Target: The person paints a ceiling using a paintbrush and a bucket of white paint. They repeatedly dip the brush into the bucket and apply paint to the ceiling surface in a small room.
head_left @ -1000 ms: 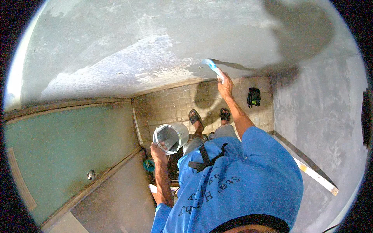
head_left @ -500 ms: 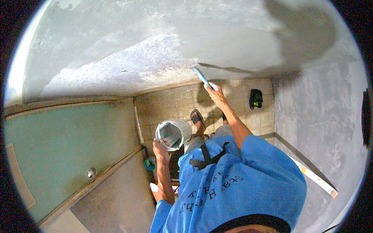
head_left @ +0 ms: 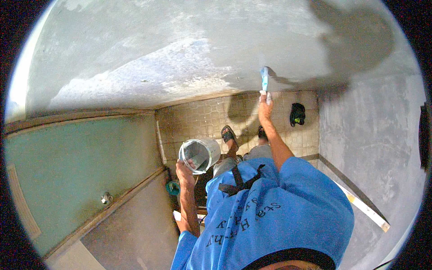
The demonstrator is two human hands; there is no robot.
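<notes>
Blue tool (head_left: 264, 79) in right hand (head_left: 266, 105); bucket (head_left: 211, 152) in left hand (head_left: 185, 173).

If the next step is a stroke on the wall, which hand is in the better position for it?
Right, probably: the right hand holds the blue tool up at the wall, while the left hand is occupied with the bucket, farther back from the wall.

Pale blue tool (head_left: 264, 81), white-rimmed bucket (head_left: 211, 151), blue shirt (head_left: 310, 198), patchy grey wall (head_left: 252, 27)
</notes>
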